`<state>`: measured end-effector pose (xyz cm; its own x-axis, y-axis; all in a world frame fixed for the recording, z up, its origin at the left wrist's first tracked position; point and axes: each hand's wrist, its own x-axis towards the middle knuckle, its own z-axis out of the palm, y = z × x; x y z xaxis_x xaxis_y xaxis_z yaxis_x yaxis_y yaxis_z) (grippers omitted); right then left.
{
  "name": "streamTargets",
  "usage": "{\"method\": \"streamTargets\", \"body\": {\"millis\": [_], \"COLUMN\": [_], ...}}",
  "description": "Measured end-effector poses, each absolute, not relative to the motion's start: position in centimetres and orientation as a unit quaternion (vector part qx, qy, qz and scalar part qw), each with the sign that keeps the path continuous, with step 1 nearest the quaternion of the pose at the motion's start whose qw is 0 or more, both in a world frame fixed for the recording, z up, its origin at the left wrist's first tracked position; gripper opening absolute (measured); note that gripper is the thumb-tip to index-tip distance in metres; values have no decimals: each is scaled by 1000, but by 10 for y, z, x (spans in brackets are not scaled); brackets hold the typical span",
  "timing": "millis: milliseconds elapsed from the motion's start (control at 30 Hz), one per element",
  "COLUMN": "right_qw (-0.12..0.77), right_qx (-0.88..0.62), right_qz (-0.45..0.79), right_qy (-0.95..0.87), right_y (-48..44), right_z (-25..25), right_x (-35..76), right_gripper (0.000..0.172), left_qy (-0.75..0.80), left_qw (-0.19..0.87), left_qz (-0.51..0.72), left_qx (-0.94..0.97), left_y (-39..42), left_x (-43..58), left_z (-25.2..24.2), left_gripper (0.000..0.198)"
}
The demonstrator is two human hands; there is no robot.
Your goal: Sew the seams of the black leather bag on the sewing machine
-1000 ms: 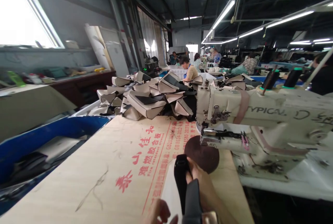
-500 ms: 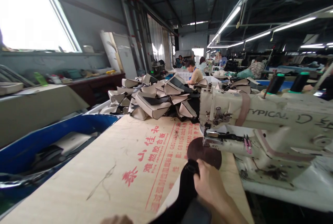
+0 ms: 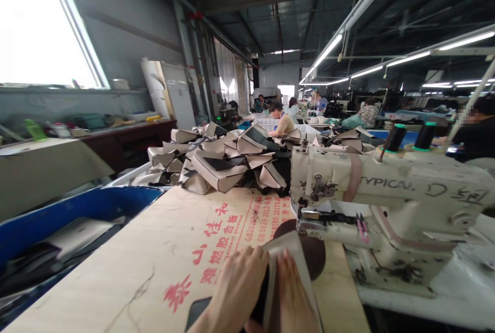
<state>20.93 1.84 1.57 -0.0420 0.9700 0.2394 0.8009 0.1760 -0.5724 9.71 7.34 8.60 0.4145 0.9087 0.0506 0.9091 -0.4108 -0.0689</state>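
Note:
A beige panel with black material along it (image 3: 301,253), leather-like, stands tilted over the wooden board, just in front of the sewing machine's needle area (image 3: 305,214). My left hand (image 3: 242,281) is closed with bent fingers on the panel's left edge, over the black part. My right hand (image 3: 290,286) lies along the panel's light face, fingers straight and together, its thumb low on the other side of the black part. The panel's lower end is hidden by both hands. Behind it, a dark brown round plate (image 3: 319,255) shows under the machine arm.
The plywood board (image 3: 154,250) bears red print and loose threads. Beyond it rises a heap of beige and black sewn pieces (image 3: 220,168). A blue bin (image 3: 127,201) with panels stands left. Thread spools (image 3: 396,138) top the machine; co-workers (image 3: 284,124) sit farther back.
My left hand has come up from the bottom edge onto the panel. My right hand has shifted from gripping the black part to lying along the light face. The view has shifted slightly right.

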Motion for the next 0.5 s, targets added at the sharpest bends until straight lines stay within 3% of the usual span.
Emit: {"method": "streamTargets", "body": {"millis": [167,300,500], "right_qw": [209,154,110], "right_qx": [-659,-676,-688], "right_qz": [137,133,113], "right_qy": [-709,-708,-708], "right_y": [56,63,70], "right_z": [17,0,-16], "right_x": [215,246,254], "right_gripper": [50,52,49], "left_qy": [-491,-589,-600], "left_qw": [-23,-132,-212], "left_qz": [-81,-203,-207], "left_qx": [-867,-771,-743], "left_y": [77,72,68], "left_x": [89,42,57], "left_z": [45,-6,-83], "left_gripper": [17,28,55]}}
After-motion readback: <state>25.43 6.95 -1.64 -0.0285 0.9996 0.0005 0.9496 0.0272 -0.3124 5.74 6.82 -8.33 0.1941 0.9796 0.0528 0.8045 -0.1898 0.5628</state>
